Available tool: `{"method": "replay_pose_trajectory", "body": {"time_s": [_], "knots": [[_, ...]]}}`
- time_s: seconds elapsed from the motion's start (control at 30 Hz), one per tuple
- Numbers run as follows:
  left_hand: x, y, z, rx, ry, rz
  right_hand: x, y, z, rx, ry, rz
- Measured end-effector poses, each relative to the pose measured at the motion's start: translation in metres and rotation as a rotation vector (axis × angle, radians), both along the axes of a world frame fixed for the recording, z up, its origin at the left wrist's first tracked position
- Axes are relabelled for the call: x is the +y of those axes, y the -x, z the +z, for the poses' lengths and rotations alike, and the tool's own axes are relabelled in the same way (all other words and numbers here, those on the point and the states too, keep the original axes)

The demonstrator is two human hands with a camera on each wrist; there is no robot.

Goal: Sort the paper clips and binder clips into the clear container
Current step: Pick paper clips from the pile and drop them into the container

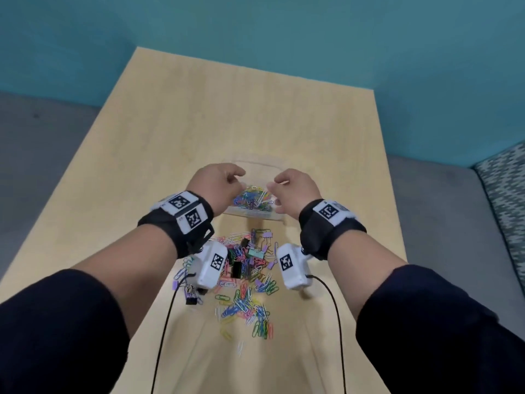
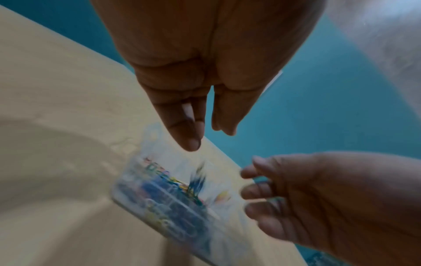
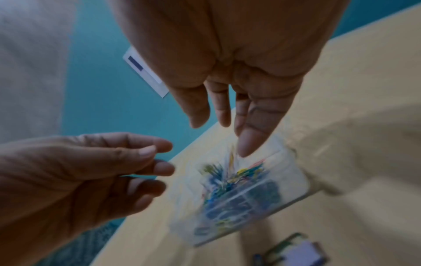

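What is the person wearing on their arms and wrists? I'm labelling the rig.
Both arms wear dark navy sleeves pushed up the forearm. Each wrist has a black strap: left wrist strap, right wrist strap, topped with white blocks printed with black square markers. Beneath each hangs a white camera box with a marker and a thin black cable.

Both wrist views smear the clear container [image 2: 173,194] badly, so the clips inside [image 3: 237,187] are just colour streaks.

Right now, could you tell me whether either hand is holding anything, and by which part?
Nothing is held: the left hand and right hand hang empty, fingers relaxed, above the clear plastic container.
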State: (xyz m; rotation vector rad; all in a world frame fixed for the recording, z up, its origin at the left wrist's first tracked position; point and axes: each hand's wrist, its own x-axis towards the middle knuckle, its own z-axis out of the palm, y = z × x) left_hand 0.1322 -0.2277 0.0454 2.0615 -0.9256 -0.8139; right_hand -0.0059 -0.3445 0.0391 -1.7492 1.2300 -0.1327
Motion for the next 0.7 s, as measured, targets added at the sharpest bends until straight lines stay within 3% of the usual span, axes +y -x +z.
{"method": "replay_pose_trajectory", "body": {"time_s": [0.13,0.23,0.37,0.47,0.7], "knots": [[0.048,-0.025,-0.022,-0.149,-0.176,0.075,0.006,0.038,-0.013,0.225,0.250,0.232],[0.086,-0.028,-0.037,-0.278,-0.411,-0.037,0.034,0.061,-0.023,0.283,0.338,0.467],[0.102,-0.016,-0.049,-0.320,-0.442,-0.157,0.065,0.048,-0.034,0.254,0.446,0.788],[0.099,-0.010,-0.056,-0.329,-0.431,-0.199,0.074,0.020,-0.034,0.236,0.483,0.850],[0.099,0.016,-0.056,-0.365,-0.540,-0.146,0.080,-0.016,-0.042,0.411,0.475,0.941]]}}
